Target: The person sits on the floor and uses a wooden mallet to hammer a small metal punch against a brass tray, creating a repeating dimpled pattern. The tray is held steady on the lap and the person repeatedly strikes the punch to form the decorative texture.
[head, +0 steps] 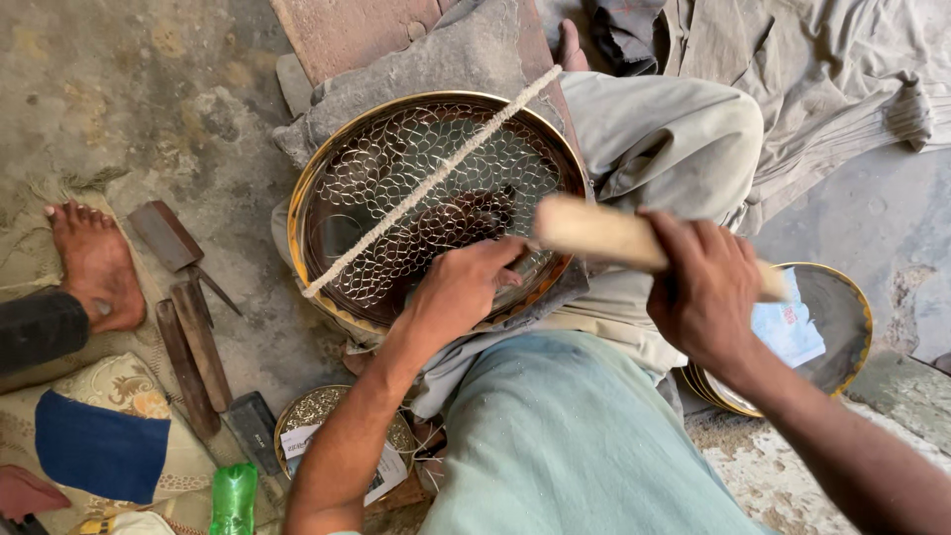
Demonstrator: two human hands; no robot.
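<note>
The round brass-rimmed sieve with a wire mesh (436,203) rests tilted on the person's lap; its rim looks stiff, the mesh springy and easily bent, so the rim is the safer hold. The left hand (461,287) presses fingers into the mesh near the rim, while the right hand (705,292) is clenched around a pale wooden mallet handle (604,233). A twisted white cord (436,178) crosses the mesh, with dark chisels (193,347) and stacked brass discs (832,327) lying close on the floor.

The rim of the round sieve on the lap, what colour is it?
Gold, brassy and shiny, around the sieve; the wire mesh inside is silvery. Seen in the head view.
</note>
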